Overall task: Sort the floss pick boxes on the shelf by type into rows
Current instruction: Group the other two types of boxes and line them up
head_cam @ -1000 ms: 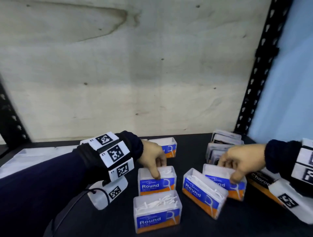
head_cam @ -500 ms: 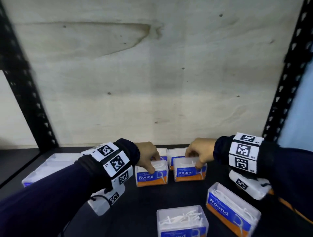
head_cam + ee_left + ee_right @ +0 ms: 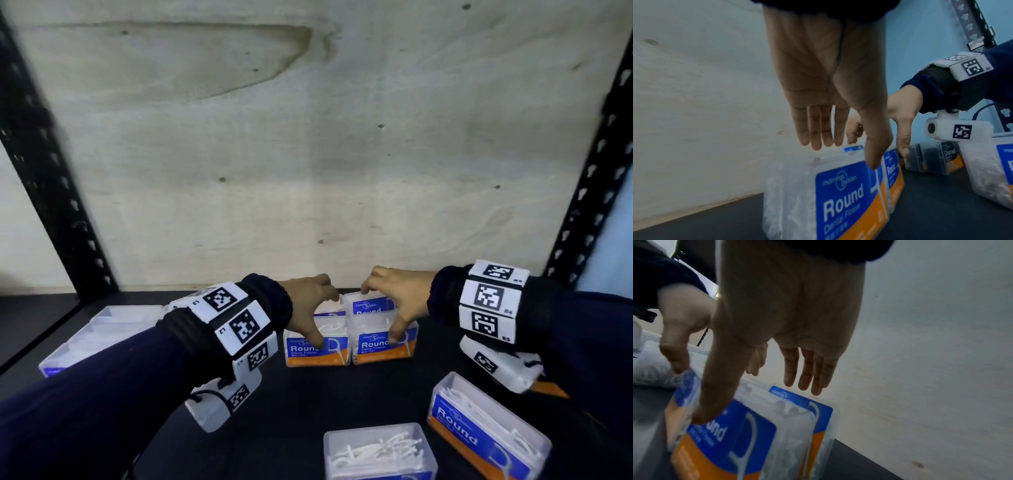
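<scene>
Clear blue-and-orange Round boxes point(image 3: 318, 346) point(image 3: 384, 342) were touched by straight-fingered left hand point(image 3: 310, 308) and right hand point(image 3: 397, 301), nothing gripped, bare shelf point(image 3: 298, 401) nearer the wrists

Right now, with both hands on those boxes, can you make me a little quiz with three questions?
1. True or false: the left hand holds a Charcoal box.
2. What word is printed on the box under the right hand?
3. The two front boxes under the hands stand: A) side by side, B) stacked, C) far apart?

Key: 1. False, its thumb touches a Round box. 2. Round. 3. A.
</scene>
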`<state>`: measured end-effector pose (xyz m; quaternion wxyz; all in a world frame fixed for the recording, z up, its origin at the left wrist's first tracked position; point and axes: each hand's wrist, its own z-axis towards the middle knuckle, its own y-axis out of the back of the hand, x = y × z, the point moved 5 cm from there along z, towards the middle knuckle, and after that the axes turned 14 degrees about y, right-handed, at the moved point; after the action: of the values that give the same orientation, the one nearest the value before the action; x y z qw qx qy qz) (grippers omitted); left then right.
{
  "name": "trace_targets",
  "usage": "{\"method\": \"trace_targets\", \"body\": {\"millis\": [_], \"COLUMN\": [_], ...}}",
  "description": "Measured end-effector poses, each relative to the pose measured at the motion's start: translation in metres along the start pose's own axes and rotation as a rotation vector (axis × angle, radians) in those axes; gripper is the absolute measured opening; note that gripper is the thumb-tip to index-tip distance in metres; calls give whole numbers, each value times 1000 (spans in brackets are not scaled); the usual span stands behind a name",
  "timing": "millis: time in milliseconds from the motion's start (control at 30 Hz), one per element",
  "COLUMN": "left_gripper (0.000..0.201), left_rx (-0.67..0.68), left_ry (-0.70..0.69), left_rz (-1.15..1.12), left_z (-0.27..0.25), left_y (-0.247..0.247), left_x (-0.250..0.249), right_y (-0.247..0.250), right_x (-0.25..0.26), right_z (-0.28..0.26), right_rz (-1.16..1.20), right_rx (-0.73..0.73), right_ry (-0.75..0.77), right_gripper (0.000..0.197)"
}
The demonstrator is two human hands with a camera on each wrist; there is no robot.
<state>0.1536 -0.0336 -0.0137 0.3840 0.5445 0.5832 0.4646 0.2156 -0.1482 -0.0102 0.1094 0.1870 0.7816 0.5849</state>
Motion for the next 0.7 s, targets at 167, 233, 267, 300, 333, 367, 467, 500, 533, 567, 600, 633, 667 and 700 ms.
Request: {"method": "trace_targets", "body": {"millis": [167,233,267,300,333,367,467,500,533,567,600,633,667,700], "left_gripper": [95,92,91,88,85,84,82,82,82,82,82,82,81,81], "left_rx": [67,92,96,90,80,71,64,64,63,61,56,51,49,49], "left_ry": [89,122,128,126,119,110,98,97,95,92,90,90,92,94], "left_rz": [60,59,55,54,56,59,60,60,59,59,60,60,58,52], "left_z": [12,15,15,16,16,17,17,17,16,16,16,16,16,15], "left_y": [-6,-9,-9,-9,-8,-7,-7,-7,-7,-7,-8,-8,-8,-8], "left_x": [4,4,4,3,2,1,0,0,0,0,0,0,0,0], "right_y": [-4,-6,-7,-7,-7,-7,-7,-7,-7,-7,-8,-8,-8,-8], "right_x": [-5,-4,-2,-2,-1,-1,-1,-1,0,0,0,1,1,1], "right_z": [10,12,13,13,13,13,12,12,12,12,12,12,11,11], "right_rz": [8,32,33,32,31,33,37,37,37,39,42,45,47,50], "right_rx": [98,113,112,103,91,82,68,68,69,70,72,73,72,69], "right_ry": [-47,-59,-61,-62,-63,-66,-67,-64,-61,-57,-53,-49,-47,-45], "right_gripper": [95,83,76,72,70,68,69,69,69,69,68,68,68,68]}}
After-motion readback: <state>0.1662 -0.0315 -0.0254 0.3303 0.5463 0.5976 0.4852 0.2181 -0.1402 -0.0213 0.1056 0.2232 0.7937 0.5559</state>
